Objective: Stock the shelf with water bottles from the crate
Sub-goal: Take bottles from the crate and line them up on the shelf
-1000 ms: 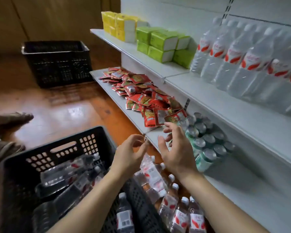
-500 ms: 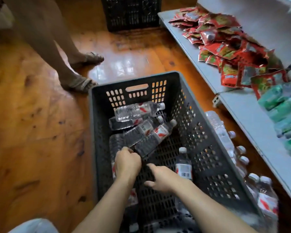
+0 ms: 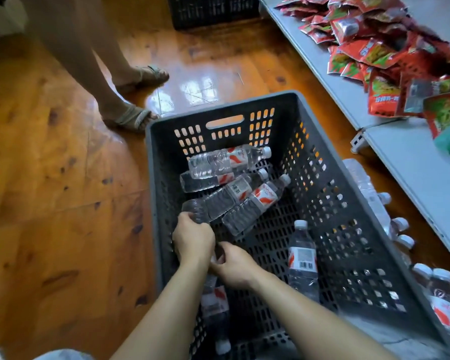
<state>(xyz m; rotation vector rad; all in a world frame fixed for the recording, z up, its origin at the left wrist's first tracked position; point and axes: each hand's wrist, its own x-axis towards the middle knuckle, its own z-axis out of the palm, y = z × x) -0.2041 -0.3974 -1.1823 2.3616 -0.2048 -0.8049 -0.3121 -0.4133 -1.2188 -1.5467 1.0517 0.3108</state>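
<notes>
A water bottle [image 3: 213, 202] lying in the dark crate [image 3: 348, 193] is gripped at its base by the left hand [image 3: 192, 236]. Just beside it, the right hand [image 3: 235, 266] is curled low over another bottle [image 3: 215, 302]; its hold cannot be told. More bottles [image 3: 229, 158] lie farther in.

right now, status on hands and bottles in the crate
Left hand gripping a bottle's base. Right hand curled at another bottle below. Loose bottles across crate, nothing blocking.
</notes>
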